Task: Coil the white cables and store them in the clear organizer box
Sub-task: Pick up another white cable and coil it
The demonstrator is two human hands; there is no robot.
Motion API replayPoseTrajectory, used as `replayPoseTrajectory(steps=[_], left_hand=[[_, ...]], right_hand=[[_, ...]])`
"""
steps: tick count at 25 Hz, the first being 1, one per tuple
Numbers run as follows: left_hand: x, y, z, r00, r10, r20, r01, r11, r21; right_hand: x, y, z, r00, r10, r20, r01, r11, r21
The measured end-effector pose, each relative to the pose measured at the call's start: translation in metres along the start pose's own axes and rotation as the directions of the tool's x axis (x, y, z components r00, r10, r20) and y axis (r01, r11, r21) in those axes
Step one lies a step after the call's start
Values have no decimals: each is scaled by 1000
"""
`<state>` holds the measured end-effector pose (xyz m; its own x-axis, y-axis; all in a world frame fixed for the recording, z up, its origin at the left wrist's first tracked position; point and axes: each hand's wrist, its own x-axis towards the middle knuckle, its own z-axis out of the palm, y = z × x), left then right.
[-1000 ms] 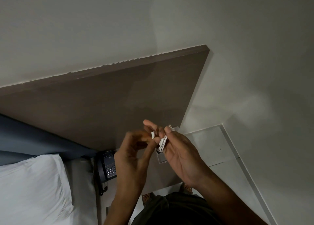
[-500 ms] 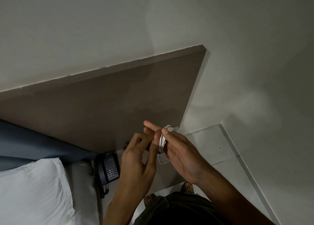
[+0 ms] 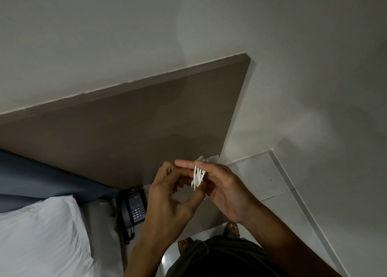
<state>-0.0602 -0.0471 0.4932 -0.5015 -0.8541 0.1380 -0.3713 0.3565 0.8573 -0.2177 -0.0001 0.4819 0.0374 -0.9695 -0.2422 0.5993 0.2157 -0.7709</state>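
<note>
A white cable (image 3: 198, 175), wound into a small bundle of several loops, is pinched between both hands in front of the brown headboard. My right hand (image 3: 225, 189) holds the bundle between thumb and fingers. My left hand (image 3: 170, 195) meets it from the left, its fingertips touching the loops. A clear organizer box (image 3: 212, 159) shows only as a pale corner behind the hands; most of it is hidden.
A brown headboard panel (image 3: 136, 126) runs across the wall. A black desk phone (image 3: 134, 208) sits on the nightstand below it. A white pillow (image 3: 39, 234) lies at the lower left. My feet (image 3: 231, 228) stand on the pale floor.
The cable has grown from a short piece between the fingers into a fuller looped bundle. My left hand's fingers have curled back in against it.
</note>
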Motion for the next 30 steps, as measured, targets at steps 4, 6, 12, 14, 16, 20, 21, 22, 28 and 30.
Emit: replayPoseTrajectory(steps=[4, 6, 12, 14, 16, 20, 21, 22, 28, 30], left_hand=[[-2, 3, 1, 1000, 16, 8, -16, 1000, 12], [-3, 0, 2, 1000, 7, 26, -7, 1000, -2], [-5, -16, 5, 991, -57, 117, 65, 995, -72], [-8, -16, 10, 997, -66, 31, 68, 995, -68], [-10, -16, 9, 995, -33, -91, 25, 995, -96], [3, -32, -12, 978, -201, -60, 186, 962, -200], [7, -35, -14, 953, -280, 112, 301, 909, -289], [9, -37, -14, 907, -313, 282, 401, 847, -348], [2, -47, -6, 839, -285, 463, 535, 582, -612], [-1, -51, -5, 829, -312, 465, 559, 502, -660]], right_hand=[[1, 4, 5, 998, 0, -57, 1, 1000, 24], [1, 5, 8, 998, 18, -66, -16, 1000, 27], [1, 11, 13, 993, 29, -111, -22, 998, 65], [3, 16, 15, 982, 16, -189, 3, 995, 103], [4, 17, 15, 957, 56, -285, 4, 979, 205], [1, 15, 10, 958, 83, -274, -17, 972, 234], [-1, 13, 11, 971, 95, -221, -45, 974, 222], [-1, 12, 10, 980, 110, -166, -74, 975, 209], [-1, 4, -5, 973, 221, 70, -231, 954, 191], [-4, 4, -12, 963, 245, 114, -260, 953, 154]])
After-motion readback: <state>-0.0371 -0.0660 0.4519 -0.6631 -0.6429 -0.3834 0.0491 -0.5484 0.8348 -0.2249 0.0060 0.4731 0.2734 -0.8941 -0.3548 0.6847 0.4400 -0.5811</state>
